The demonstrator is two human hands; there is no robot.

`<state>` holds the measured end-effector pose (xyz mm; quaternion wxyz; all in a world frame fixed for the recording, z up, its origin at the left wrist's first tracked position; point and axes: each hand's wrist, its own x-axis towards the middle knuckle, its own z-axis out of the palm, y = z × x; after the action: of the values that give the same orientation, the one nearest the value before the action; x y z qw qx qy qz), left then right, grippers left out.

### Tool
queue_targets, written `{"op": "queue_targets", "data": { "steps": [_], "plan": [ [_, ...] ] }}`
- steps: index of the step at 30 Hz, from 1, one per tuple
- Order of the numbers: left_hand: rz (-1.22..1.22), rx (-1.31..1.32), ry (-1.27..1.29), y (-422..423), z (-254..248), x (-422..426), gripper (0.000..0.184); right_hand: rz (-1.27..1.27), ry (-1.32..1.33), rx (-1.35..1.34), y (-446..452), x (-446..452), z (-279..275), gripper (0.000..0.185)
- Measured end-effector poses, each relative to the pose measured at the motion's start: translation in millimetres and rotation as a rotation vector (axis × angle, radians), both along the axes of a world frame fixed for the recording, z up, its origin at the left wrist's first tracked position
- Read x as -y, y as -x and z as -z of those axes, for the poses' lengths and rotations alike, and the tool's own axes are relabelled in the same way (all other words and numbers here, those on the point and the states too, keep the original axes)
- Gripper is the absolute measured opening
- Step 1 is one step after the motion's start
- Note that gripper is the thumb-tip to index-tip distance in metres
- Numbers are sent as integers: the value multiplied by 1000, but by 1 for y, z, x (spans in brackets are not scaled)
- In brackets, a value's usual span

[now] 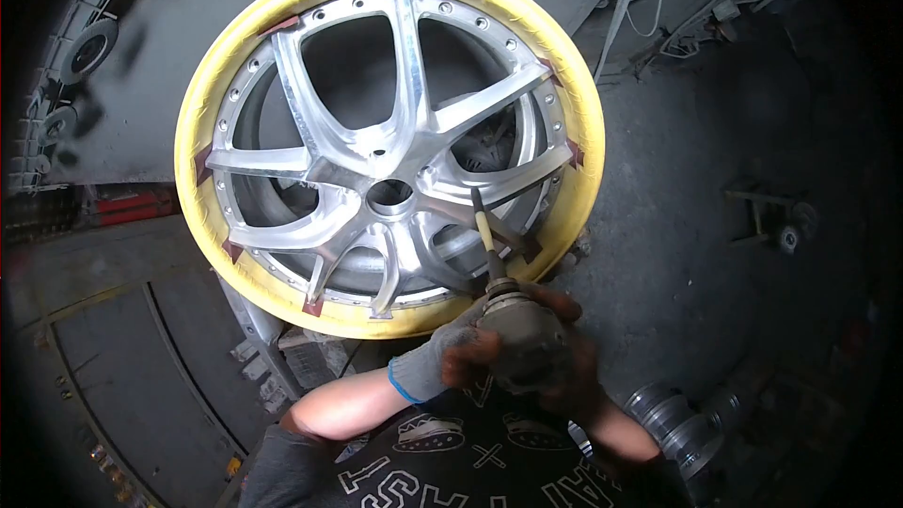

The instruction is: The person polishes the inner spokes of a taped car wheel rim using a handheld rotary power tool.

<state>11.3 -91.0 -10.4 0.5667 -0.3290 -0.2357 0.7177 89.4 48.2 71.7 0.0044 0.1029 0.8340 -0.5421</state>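
Note:
A silver multi-spoke car wheel (pixel 406 146) lies face up, its outer rim wrapped in yellow tape (pixel 199 103). Small dark red pieces (pixel 314 305) sit where several spoke ends meet the rim. My left hand (pixel 456 353), in a grey glove with stained fingers, grips the front of a dark power grinder (pixel 525 343). My right hand (pixel 581 367), dim and partly hidden, is wrapped round the grinder's right side. From the grinder a long tapered tip (pixel 484 226), pale in the middle and dark at its end, reaches over a right-hand spoke; contact cannot be made out.
A support (pixel 254 310) stands under the wheel at lower left. More metal wheels (pixel 682 423) are on the floor at lower right. Cables (pixel 673 0) hang at upper right, and a small wheeled stand (pixel 767 212) is on the right.

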Motion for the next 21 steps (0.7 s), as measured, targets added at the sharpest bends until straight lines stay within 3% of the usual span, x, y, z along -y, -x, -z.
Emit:
{"op": "queue_targets", "data": {
  "steps": [3,6,7,9,12,15,16,18,21],
  "plan": [
    [96,-387,36,42,-26,14,60,11,-2,-9,13,15,-6,50],
    [161,-650,62,59,-48,19,71,-63,-194,-124,19,23,-2,48],
    [85,-880,151,61,-55,20,67,-51,-145,-83,19,24,1,48],
    [7,-1113,241,63,-59,19,65,-37,-96,-46,20,23,4,49],
    [-54,-1386,301,62,-49,12,46,-20,4,-44,23,15,-1,55],
    [14,-549,-626,41,24,-3,46,-34,-45,-63,26,2,-17,67],
    [38,-234,-901,31,44,-11,47,-19,79,-62,21,-5,-17,76],
    [63,99,-1156,15,51,-33,48,-2,204,-62,14,-22,-18,85],
    [-215,185,-1162,-18,39,-84,55,-91,132,40,6,-43,-22,99]
  ]
}}
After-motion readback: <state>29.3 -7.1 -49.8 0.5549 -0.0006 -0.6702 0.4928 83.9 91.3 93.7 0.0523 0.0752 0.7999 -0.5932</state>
